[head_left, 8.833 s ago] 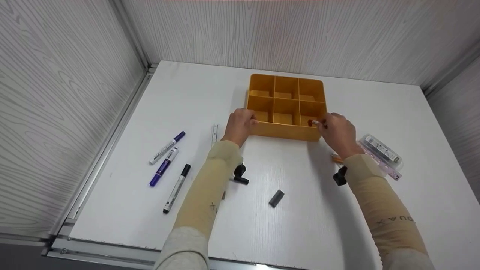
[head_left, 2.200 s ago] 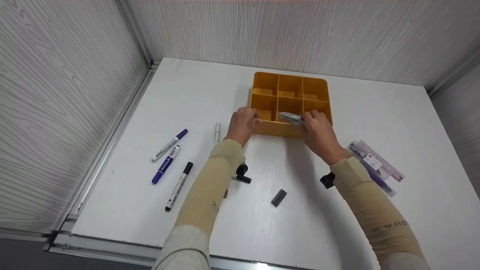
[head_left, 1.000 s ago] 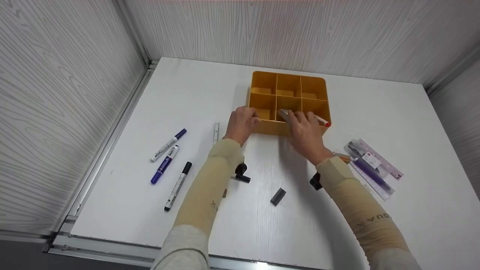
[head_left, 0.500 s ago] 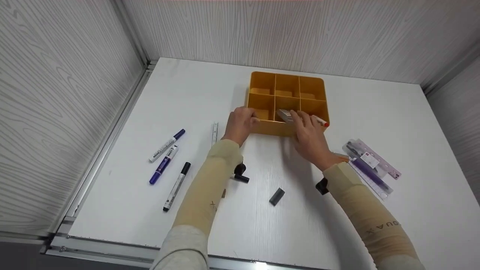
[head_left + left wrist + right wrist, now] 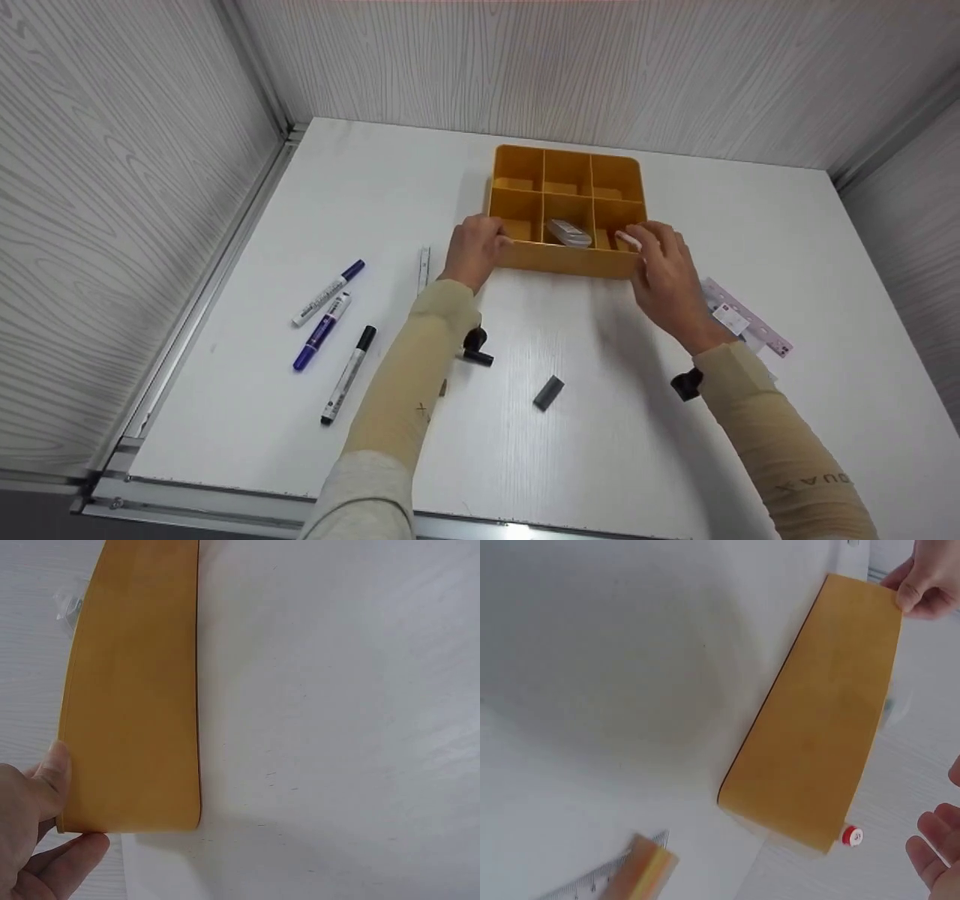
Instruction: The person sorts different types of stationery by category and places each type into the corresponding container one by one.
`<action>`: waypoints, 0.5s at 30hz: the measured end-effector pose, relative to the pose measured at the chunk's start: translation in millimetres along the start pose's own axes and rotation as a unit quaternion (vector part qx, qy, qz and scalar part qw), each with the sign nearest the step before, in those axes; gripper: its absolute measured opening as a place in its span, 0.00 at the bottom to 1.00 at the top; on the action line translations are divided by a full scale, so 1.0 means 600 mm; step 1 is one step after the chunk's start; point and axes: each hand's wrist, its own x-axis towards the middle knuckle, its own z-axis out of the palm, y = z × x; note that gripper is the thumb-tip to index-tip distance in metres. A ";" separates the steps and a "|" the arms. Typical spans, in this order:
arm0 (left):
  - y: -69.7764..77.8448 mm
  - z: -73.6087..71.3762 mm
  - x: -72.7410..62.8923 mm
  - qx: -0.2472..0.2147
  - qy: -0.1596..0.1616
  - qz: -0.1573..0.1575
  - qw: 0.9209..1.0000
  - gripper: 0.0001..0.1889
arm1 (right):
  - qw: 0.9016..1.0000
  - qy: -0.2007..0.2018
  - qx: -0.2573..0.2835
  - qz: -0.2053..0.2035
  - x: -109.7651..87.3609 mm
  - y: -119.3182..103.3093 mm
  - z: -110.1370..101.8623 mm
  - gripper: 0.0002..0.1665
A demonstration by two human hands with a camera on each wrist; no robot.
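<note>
My left hand [image 5: 475, 247] grips the near left corner of a yellow divided box [image 5: 566, 260], thumb on the front wall in the left wrist view. A small clear plastic case [image 5: 569, 233] leans inside the box's front middle compartment. A white marker [image 5: 628, 240] lies in the front right compartment; its red end [image 5: 851, 835] sticks past the box edge in the right wrist view. Beside that corner is my right hand [image 5: 669, 281], its fingers [image 5: 934, 829] loosely bent and apart from the box and marker, with nothing between them.
Left on the white table lie a purple-capped marker [image 5: 328, 293], a purple marker [image 5: 322, 331] and a black-capped marker [image 5: 349, 375]. A dark grey block [image 5: 548, 393] lies centre front. A pink ruler [image 5: 750, 319] and packaged items lie right, partly behind the right arm.
The right hand brought the clear case into the front middle compartment and let it go. It then moved right, towards the red-ended marker. The left hand kept its hold on the box.
</note>
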 end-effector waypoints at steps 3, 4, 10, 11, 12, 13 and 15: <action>0.000 0.000 0.000 -0.005 0.003 0.001 1.000 0.09 | 1.000 0.014 -0.009 0.009 -0.008 0.019 -0.024 0.27; 0.000 0.000 0.000 -0.008 0.003 0.001 1.000 0.09 | 1.000 0.017 -0.014 0.013 -0.011 0.027 -0.032 0.26; -0.002 0.001 0.002 -0.026 -0.001 -0.001 1.000 0.09 | 0.998 0.037 -0.025 0.047 -0.036 0.075 -0.074 0.25; -0.002 0.001 0.002 -0.029 -0.001 0.000 1.000 0.09 | 0.997 0.040 -0.028 0.051 -0.041 0.083 -0.079 0.24; -0.003 0.001 0.003 -0.031 0.000 0.001 1.000 0.09 | 0.997 0.043 -0.031 0.055 -0.046 0.091 -0.083 0.24; -0.003 0.001 0.004 -0.032 0.001 0.003 0.999 0.09 | 0.997 0.045 -0.035 0.056 -0.052 0.099 -0.086 0.24; -0.004 0.001 0.004 -0.032 0.003 0.007 0.999 0.09 | 0.996 0.048 -0.048 0.055 -0.065 0.115 -0.090 0.23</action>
